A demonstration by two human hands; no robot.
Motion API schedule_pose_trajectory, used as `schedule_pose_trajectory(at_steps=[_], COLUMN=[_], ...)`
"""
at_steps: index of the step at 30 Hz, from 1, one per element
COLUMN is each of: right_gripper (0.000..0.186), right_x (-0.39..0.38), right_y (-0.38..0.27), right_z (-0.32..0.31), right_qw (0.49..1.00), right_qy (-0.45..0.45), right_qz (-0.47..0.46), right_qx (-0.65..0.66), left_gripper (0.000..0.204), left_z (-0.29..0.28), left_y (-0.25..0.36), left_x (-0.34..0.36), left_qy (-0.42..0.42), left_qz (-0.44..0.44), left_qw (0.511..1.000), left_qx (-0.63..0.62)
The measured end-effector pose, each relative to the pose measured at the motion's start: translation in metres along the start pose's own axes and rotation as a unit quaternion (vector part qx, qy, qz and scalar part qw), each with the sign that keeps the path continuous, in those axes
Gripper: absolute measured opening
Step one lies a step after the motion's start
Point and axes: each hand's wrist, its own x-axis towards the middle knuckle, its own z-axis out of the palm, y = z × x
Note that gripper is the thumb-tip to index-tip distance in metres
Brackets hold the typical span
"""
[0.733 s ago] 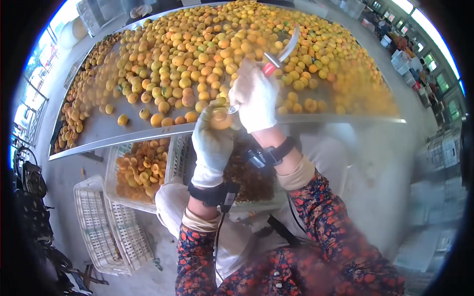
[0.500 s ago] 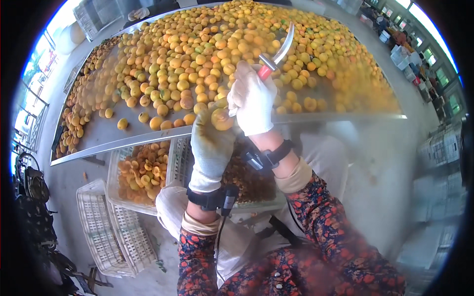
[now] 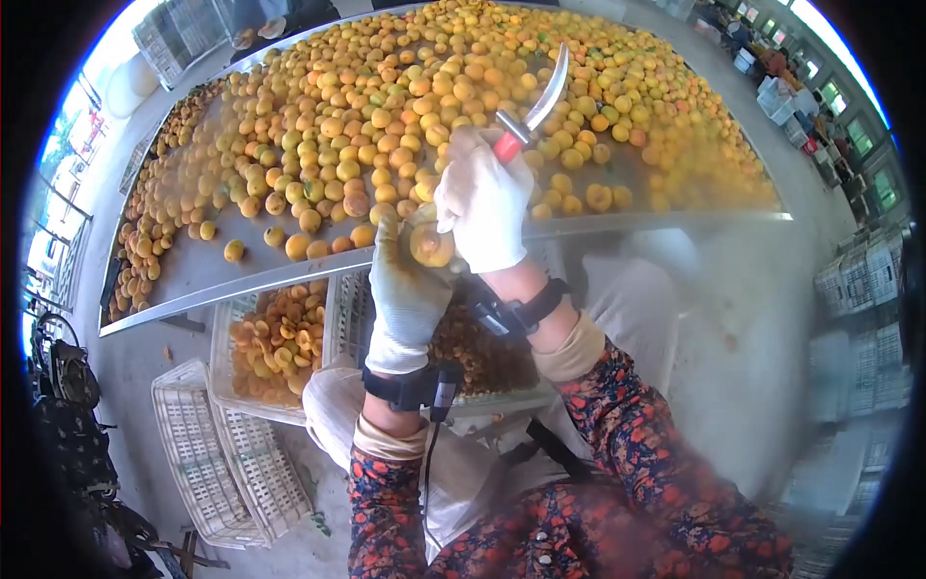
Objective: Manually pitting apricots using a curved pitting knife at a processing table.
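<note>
My left hand point(image 3: 410, 289), in a white glove stained brown at the thumb, is closed on a yellow-orange apricot point(image 3: 431, 246), whose face toward me looks cut. Just right of it, my right hand point(image 3: 485, 198), also gloved in white, grips a curved knife point(image 3: 550, 96) by its red handle. The blade points up and away from the fruit, and the right fingertips are close to the apricot; whether they touch it I cannot tell. Both hands are over the near edge of a metal table point(image 3: 241, 290) heaped with whole apricots point(image 3: 386, 125).
Below the table edge a white crate point(image 3: 222, 372) holds apricot halves point(image 3: 280, 338). Beside it, under my hands, lie brownish pieces point(image 3: 482, 347) in another container. White slatted crates point(image 3: 207, 454) lean at the left. Another person's hands point(image 3: 260, 31) are at the table's far left.
My right hand has shifted slightly left and down with the knife. The apricot in my left hand now shows a rounder, cut-looking face. The other person's hands at the far left have moved.
</note>
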Motion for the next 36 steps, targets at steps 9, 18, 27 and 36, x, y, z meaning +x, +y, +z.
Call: schedule_pose_trajectory(at_steps=[9,18,27,36], right_gripper=[0.010,0.018,0.016,0.016], right_x=[-0.016,-0.018,-0.012,0.000], right_y=[0.006,0.017,0.037,-0.003], right_z=[0.008,0.002,0.011,0.004], right_qw=[0.999,0.994,0.985,0.984], right_qy=[-0.027,-0.076,-0.149,-0.045], right_qz=[-0.024,0.016,0.055,0.170], right_qx=[0.002,0.073,-0.064,-0.030], left_gripper=[0.034,0.038,0.032,0.022], left_z=[0.002,0.007,-0.029,-0.014], left_y=[-0.002,0.003,-0.017,-0.007], left_x=[-0.008,-0.009,0.012,0.002], left_qy=[-0.040,0.084,0.096,0.026], left_qz=[0.134,0.331,0.316,0.384], left_qw=[0.989,0.829,0.864,0.774], left_qx=[0.042,0.443,0.379,0.502])
